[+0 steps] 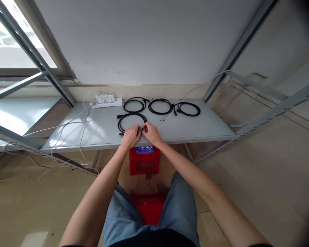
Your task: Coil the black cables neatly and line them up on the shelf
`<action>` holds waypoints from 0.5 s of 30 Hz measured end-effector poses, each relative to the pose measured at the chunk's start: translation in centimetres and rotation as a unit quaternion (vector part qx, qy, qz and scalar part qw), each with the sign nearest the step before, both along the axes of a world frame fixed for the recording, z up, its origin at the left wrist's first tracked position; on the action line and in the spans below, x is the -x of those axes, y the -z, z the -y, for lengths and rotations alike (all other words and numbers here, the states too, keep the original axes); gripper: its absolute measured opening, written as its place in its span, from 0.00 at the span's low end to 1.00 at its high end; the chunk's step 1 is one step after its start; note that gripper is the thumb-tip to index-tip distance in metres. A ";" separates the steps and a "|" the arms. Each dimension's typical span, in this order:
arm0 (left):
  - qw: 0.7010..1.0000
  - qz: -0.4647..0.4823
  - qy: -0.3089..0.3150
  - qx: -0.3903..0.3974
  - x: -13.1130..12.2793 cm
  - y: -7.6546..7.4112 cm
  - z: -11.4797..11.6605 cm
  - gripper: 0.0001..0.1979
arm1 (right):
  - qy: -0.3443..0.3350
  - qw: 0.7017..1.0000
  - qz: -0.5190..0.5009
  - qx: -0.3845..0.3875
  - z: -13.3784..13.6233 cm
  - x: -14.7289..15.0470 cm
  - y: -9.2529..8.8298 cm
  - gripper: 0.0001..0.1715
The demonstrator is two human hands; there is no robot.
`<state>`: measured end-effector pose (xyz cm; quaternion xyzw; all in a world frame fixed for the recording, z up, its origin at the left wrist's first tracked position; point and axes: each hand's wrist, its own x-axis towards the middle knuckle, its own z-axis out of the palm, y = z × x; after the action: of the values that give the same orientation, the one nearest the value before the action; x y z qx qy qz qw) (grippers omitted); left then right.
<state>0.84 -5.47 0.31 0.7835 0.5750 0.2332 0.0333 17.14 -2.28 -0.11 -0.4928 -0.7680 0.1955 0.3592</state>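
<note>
Position: the person sits on a red stool (144, 164) facing a grey metal shelf (201, 125), both forearms stretched to its front edge at the centre of the frame.

Item in hand: a black coiled cable (132, 114) lies flat on the shelf, just above the hands in the frame. Its near side runs under the fingertips.

Left hand (130, 135): fingers drawn together in a pinch on the near side of the coil.

Right hand (151, 132): the same, pinched on the coil just beside the left. The two hands almost touch, and a short dark stretch of cable shows between them. Whether anything else is held in the pinch is too small to tell.

Handling, as judged: the cable looks light and limp, with some spring in its turns. It should not be fragile, but the loops would likely spread if released. The best hold appears to be the near side where the turns bunch, taken across all turns at once. The plug end at the coil's left looks a poor place to lift from.

Surroundings: a row of three more coils (160, 114) lies further back on the shelf, each apart from the next. A small dark tie (162, 119) sits between that row and the right hand. A white power strip (106, 101) rests at the back left, with white cords (67, 125) trailing over the shelf edge towards the floor.
</note>
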 end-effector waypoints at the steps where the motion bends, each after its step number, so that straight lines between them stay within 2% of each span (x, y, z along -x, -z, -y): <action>1: 1.000 0.001 0.000 0.001 0.0 0.0 0.0 0.09 | -0.001 1.000 -0.007 0.003 -0.1 0.0 0.0 0.10; 10: 1.000 -0.009 0.011 0.004 0.0 -0.6 0.3 0.11 | -0.092 0.982 -0.158 0.053 -0.9 -0.5 0.6 0.13; 15: 1.000 -0.010 0.009 0.014 0.0 -0.8 0.4 0.09 | -0.112 0.976 -0.174 0.067 -1.2 -0.5 0.9 0.06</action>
<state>0.83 -5.90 1.08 0.7903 0.5715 0.2173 0.0403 17.66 -1.04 -0.97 -0.3851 -0.7293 0.3685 0.4290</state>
